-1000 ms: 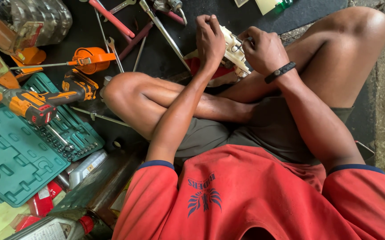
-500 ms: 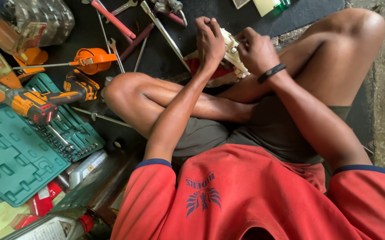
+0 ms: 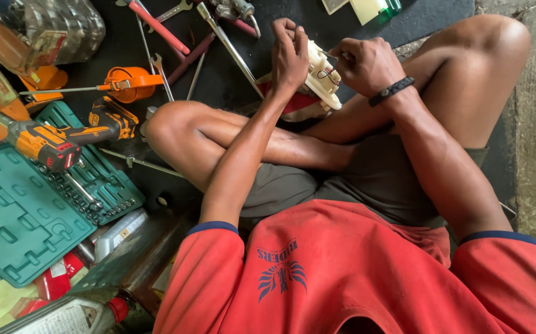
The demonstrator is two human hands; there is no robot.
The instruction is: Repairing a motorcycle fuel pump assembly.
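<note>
Two hands on white part [image 3: 323,77], held above crossed legs. Left hand [image 3: 289,55] clamped on its side, unchanged from before; right hand [image 3: 367,65] closed at wires, barely shifted. Fiddly work ongoing. Drill [image 3: 64,139] idle on green case [image 3: 14,216].

Seated cross-legged on the floor, both hands, left hand [image 3: 289,52] and right hand [image 3: 367,62], grip a white plastic part [image 3: 322,75]; a cordless drill [image 3: 64,139] lies on the green tool case [image 3: 14,216].

Dark floor mat [image 3: 231,74] under wrenches [image 3: 160,74], green socket case [image 3: 27,216], cordless driver [image 3: 64,139].
</note>
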